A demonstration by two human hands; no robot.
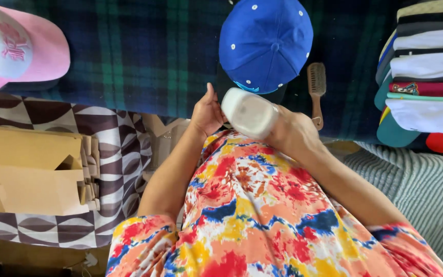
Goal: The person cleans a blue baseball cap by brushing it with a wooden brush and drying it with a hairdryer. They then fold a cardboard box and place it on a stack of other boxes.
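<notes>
- Hands meet close in front of the person's body, over a bright tie-dye shirt (262,215), and both are on the same white plastic bottle (249,113).
- Right hand (294,134) wraps around the bottle's lower end, fingers curled shut on it, and carries it tipped on its side with the rounded end pointing toward the left hand.
- Left hand (207,114) sits just beside the bottle's other end, thumb raised and fingers folded in against it; whether it truly grips or only steadies the bottle, I cannot tell.
- Blue cap (265,43) with white eyelets lies just beyond both hands on a dark plaid cloth (139,51), its brim edge nearly touching the bottle's top.
- Small wooden brush (316,92) lies just past the right hand, beside the blue cap.
- Stack of folded caps (426,77) stands farther out to the right of the right hand.
- Pink and white cap (19,46) rests well away, beyond and left of the left hand.
- Folded cardboard pieces (39,172) lie to the left of the left forearm, on a brown and white patterned cloth (119,154).
</notes>
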